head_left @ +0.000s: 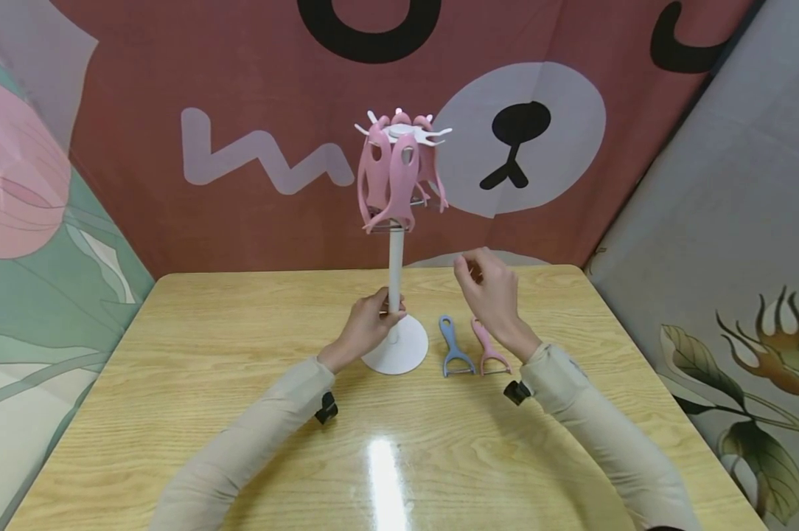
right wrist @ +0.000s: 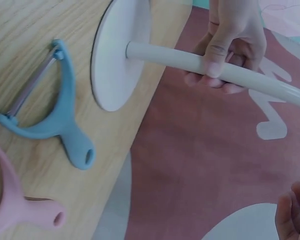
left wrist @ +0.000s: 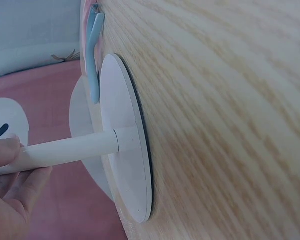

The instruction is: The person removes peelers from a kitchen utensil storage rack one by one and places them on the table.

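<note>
My left hand (head_left: 365, 326) grips the pole of a white utensil stand (head_left: 396, 269) low down, just above its round base. In the right wrist view, the thumb and fingers of that left hand (right wrist: 237, 37) close around the pole. Several pink Y-shaped peelers (head_left: 405, 173) hang from the hooks at the top of the stand. My right hand (head_left: 494, 291) is raised to the right of the pole, its fingers loosely curled with nothing visible in them. Below it, a blue Y-peeler (head_left: 449, 333) and a pink Y-peeler (head_left: 483, 338) lie on the table.
The wooden table (head_left: 207, 383) ends at a red printed cloth (head_left: 253, 228) that hangs behind the stand. Patterned cloths hang on the left and right sides as well. A bright light reflection lies on the table's near part.
</note>
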A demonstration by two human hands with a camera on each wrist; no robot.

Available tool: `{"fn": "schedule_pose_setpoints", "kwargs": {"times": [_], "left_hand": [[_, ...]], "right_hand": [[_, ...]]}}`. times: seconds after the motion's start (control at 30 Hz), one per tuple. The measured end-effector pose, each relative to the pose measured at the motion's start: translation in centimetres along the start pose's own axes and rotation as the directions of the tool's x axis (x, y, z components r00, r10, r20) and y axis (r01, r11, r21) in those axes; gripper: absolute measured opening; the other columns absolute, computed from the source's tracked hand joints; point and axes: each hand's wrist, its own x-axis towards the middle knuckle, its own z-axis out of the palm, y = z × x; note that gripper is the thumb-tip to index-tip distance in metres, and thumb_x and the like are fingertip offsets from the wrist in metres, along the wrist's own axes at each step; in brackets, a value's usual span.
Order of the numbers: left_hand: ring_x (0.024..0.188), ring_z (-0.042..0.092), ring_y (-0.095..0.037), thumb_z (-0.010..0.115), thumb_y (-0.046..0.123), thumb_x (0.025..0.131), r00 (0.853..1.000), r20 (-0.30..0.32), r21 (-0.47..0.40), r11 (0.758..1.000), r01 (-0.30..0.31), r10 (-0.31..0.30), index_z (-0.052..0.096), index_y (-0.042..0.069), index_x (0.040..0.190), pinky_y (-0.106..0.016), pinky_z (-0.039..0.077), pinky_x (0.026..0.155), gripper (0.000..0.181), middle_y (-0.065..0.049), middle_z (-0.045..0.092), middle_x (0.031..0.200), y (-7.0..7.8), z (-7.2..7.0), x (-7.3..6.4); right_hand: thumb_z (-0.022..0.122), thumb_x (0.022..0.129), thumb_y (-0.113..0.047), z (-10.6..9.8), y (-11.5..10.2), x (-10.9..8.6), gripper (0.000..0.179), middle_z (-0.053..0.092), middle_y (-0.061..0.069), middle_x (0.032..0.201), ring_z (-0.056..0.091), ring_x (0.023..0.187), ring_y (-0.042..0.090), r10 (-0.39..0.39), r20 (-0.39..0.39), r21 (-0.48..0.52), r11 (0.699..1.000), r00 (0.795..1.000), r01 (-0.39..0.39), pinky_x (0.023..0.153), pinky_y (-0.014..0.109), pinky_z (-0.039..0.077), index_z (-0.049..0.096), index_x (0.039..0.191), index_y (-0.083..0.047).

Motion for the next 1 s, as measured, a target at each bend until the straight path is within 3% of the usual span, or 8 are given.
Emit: {"fn": "schedule_pose_setpoints", "kwargs": {"times": [0.53,1.0], "left_hand": [[0.092,0.071,-0.023,0.069,0.003,0.093,1.000,-0.009,0.005,1.000,-0.026,0.026,0.063,-0.002,0.108,-0.028,0.058,0.078,0.018,-0.009,0.069,0.096,-0.3,0.1,0.0],[0.091,0.071,-0.024,0.069,0.003,0.092,1.000,-0.011,0.008,1.000,-0.021,0.022,0.063,-0.001,0.109,-0.030,0.059,0.078,0.018,-0.009,0.069,0.095,-0.2,0.1,0.0]], "right_hand": [[0.059,0.098,-0.015,-0.4,-1.9,2.1,0.019,0.060,0.009,0.073,0.053,0.060,0.017,-0.083,-0.058,0.072,0.994,0.995,0.087,0.051,0.031,0.042,0.069,0.088,-0.001],[0.058,0.097,-0.022,-0.9,-4.5,4.8,0.025,0.059,0.008,0.074,0.055,0.062,0.017,-0.116,-0.108,0.108,0.986,0.987,0.127,0.053,0.024,0.042,0.068,0.089,0.000]]}}
